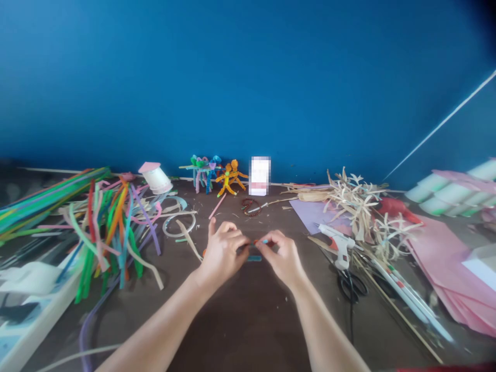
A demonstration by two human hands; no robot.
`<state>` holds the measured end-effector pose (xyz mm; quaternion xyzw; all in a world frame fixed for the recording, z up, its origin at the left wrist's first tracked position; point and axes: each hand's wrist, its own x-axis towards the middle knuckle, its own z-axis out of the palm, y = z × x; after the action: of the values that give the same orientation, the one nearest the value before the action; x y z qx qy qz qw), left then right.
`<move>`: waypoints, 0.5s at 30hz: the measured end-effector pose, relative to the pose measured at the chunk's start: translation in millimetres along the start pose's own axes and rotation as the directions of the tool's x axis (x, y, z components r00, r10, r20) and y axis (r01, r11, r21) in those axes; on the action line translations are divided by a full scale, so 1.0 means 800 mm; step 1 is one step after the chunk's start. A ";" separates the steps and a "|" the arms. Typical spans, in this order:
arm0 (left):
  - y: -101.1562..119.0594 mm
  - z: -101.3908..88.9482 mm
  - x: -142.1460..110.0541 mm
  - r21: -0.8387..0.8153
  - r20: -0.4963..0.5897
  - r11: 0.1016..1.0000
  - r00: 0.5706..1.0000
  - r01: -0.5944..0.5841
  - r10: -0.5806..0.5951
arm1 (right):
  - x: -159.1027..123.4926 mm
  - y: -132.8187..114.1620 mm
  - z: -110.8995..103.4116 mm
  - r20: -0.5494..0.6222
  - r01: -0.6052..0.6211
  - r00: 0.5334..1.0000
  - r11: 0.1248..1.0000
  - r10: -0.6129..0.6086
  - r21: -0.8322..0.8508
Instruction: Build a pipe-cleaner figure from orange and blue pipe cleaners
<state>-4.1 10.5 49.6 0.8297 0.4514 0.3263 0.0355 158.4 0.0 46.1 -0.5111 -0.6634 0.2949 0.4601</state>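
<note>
Both my hands are close together over the dark table, fingertips almost meeting. My right hand (281, 256) pinches a small orange and blue piece (261, 242), too small to tell its kind. My left hand (227, 250) has thumb and forefinger pressed together beside the same piece; what they hold, if anything, is hidden. Just below the fingertips lies a short blue strip (254, 258). Beyond the hands are a beaded bracelet (251, 207) and a pink pipe cleaner (217, 205). Orange pipe-cleaner figures (231, 178) stand at the wall.
Colourful pipe cleaners (116, 222) heap at left, near a white power strip (46, 315). To the right lie a hot glue gun (338, 245) with its cord, black scissors (354, 287), dried husk flowers (351, 199) and pink sheets (445, 268). A blue wall (248, 82) rises behind.
</note>
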 end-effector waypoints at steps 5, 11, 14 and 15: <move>0.005 -0.008 0.002 -0.110 0.137 0.985 0.980 -0.129 0.144 | 0.004 0.001 -0.005 0.119 -0.197 0.978 0.952 0.173 0.233; 0.011 -0.010 0.002 -0.339 0.119 0.941 0.993 0.016 0.026 | 0.006 0.012 -0.001 0.321 -0.471 0.882 0.662 0.345 0.583; 0.010 -0.002 0.001 -0.423 0.047 0.899 0.993 0.114 -0.104 | 0.006 0.017 0.000 0.286 -0.440 0.898 0.649 0.335 0.621; 0.009 0.001 0.000 -0.451 0.029 0.880 0.987 0.152 -0.156 | 0.006 0.017 0.001 0.272 -0.423 0.906 0.668 0.325 0.612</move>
<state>1.8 6.5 51.5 0.7589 0.4281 0.4217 0.2511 163.4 9.1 35.5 -0.4191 -0.4275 0.6324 0.4917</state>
